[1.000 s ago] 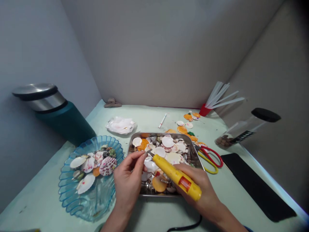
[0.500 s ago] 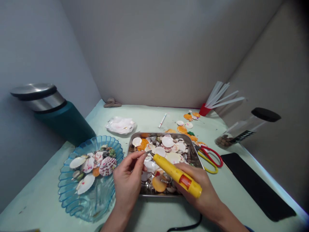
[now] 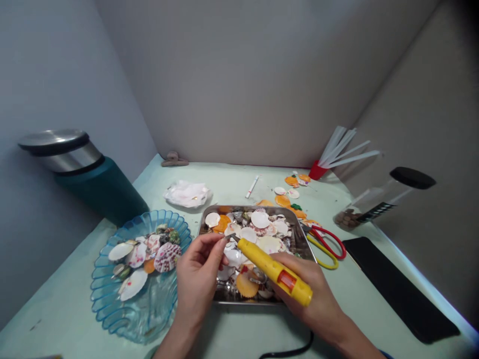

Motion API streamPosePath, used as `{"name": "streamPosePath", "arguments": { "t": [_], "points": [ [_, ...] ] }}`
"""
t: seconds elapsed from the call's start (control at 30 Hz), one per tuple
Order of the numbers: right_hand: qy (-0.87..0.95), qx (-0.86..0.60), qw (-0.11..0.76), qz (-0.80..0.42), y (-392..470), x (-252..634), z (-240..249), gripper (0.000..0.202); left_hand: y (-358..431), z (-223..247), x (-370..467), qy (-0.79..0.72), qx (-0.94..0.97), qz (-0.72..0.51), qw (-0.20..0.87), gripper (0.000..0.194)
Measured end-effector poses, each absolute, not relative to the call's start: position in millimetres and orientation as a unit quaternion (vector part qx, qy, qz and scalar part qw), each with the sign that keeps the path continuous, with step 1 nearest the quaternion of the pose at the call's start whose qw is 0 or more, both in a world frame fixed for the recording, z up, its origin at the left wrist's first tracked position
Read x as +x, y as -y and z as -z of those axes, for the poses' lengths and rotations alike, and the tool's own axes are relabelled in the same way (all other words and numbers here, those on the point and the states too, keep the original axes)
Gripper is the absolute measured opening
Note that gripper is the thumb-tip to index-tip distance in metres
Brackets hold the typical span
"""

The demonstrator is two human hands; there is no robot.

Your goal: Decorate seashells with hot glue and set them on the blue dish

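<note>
A metal tray (image 3: 258, 302) full of seashells lies in the middle of the table. Over its right front part, my right hand (image 3: 305, 281) is wrapped round a yellow tool (image 3: 275, 269) with an orange-red window and a thin dark tip pointing up and left. My left hand (image 3: 202, 264), at the tray's left side, pinches a small dark piece (image 3: 230, 236) between thumb and index finger. The tool's tip is at or very close to that piece; whether they touch is not clear. To the left, a blue scalloped plate (image 3: 149, 319) holds several shells.
Behind the plate stands a teal bottle (image 3: 101, 184). Red-and-yellow scissors (image 3: 325, 244), a black phone-like slab (image 3: 400, 289) and a clear jar (image 3: 370, 202) are at the right. Further back are a white plastic packet (image 3: 187, 193), a pen (image 3: 252, 186), orange shells (image 3: 283, 200) and a red cup (image 3: 318, 170).
</note>
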State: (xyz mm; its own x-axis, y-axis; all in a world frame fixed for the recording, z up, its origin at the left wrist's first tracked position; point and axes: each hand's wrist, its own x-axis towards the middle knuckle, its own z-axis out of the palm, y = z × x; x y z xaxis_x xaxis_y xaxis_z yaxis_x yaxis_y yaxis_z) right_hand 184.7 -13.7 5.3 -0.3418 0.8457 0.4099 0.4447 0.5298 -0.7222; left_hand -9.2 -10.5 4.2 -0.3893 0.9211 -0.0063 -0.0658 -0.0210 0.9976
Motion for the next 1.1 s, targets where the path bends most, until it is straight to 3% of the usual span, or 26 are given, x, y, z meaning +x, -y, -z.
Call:
{"name": "streamPosePath", "arguments": {
  "t": [1.1],
  "points": [
    [0.781, -0.404, 0.405, -0.251, 13.4, 183.6, -6.2, 0.014, 8.9, -4.8, -8.4, -0.565, 0.366, -0.61, 0.418, 0.021]
  ]
}}
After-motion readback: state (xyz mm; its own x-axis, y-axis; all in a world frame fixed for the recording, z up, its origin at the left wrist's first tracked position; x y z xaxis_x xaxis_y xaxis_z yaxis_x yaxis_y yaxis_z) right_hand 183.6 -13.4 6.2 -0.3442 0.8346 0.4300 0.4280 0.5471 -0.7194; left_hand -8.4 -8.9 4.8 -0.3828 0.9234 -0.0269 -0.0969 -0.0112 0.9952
